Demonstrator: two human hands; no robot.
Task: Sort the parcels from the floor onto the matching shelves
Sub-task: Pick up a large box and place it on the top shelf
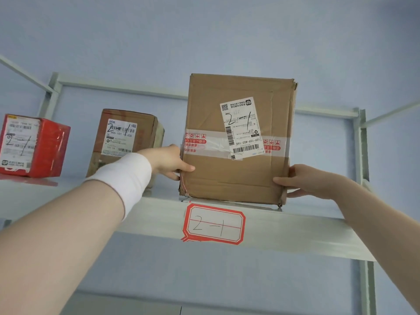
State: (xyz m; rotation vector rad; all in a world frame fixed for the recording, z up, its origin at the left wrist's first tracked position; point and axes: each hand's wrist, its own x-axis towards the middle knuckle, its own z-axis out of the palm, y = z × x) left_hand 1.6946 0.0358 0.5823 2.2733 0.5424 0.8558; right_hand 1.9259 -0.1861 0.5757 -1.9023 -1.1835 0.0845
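Observation:
A tall brown cardboard parcel [236,169] stands upright on the top shelf [284,226], its white label marked "2-1". A red-bordered tag [214,223] on the shelf's front edge reads "2-1" just below it. My left hand [169,161] grips the parcel's lower left edge, thumb on the front face. At the lower right edge my right hand [302,179] holds the parcel, thumb on the front and fingers round the side.
Left of it on the same shelf stand a smaller brown box [127,137] and a red box [34,146], both marked "2-1". Grey metal uprights [362,146] frame the shelf on the right. A blue wall lies behind.

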